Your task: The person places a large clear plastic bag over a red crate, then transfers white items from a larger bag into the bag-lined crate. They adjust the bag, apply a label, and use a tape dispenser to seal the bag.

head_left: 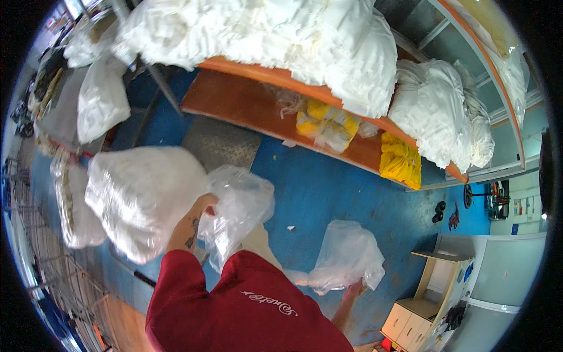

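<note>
My left hand [206, 207] grips a crumpled clear plastic bag [242, 198] in front of my body. Part of that bag hides the fingers. Farther to the right, my right hand [358, 288] holds the lower edge of a second translucent plastic bag [345, 253], which hangs out over the blue floor. Beside my left forearm stands a large, full plastic sack [145, 193] with white contents. Another wrapped sack [81, 207] leans at its left.
Ahead, an orange-brown shelf [237, 101] carries big bundles of white fabric [272, 39]. Yellow packages [400, 160] rest on its lower board. A small wooden cabinet [409, 323] stands at right, near a frosted door [501, 264]. Metal racks [57, 273] line the left. Blue floor [308, 193] lies between.
</note>
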Demonstrator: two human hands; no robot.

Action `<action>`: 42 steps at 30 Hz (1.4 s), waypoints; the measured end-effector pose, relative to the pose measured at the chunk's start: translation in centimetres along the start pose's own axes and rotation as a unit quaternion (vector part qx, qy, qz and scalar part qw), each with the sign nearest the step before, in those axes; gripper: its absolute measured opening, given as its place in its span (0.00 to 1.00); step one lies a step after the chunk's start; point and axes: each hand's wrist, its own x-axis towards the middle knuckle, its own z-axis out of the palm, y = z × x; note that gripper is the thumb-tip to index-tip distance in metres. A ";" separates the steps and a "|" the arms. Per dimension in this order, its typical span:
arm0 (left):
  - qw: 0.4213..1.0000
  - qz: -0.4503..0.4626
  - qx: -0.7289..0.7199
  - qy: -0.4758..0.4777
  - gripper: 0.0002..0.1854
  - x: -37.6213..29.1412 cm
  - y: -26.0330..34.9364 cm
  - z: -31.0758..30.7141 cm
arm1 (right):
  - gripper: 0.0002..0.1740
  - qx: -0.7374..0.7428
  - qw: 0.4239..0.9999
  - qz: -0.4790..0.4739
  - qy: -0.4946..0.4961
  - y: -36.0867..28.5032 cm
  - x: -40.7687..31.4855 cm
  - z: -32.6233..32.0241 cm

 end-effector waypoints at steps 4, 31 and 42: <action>0.999 0.032 -0.013 -0.017 0.15 10.5 5.3 -7.5 | 0.32 0.022 0.996 0.059 -0.058 -3.2 2.4 7.7; 0.964 0.157 -0.045 0.212 0.17 35.9 21.6 4.8 | 0.16 -0.669 0.718 -0.083 -0.173 -9.7 15.3 19.1; 0.927 -0.297 -0.139 0.182 0.18 9.0 -5.8 30.5 | 0.19 -0.153 0.949 -0.004 -0.274 5.6 21.3 11.4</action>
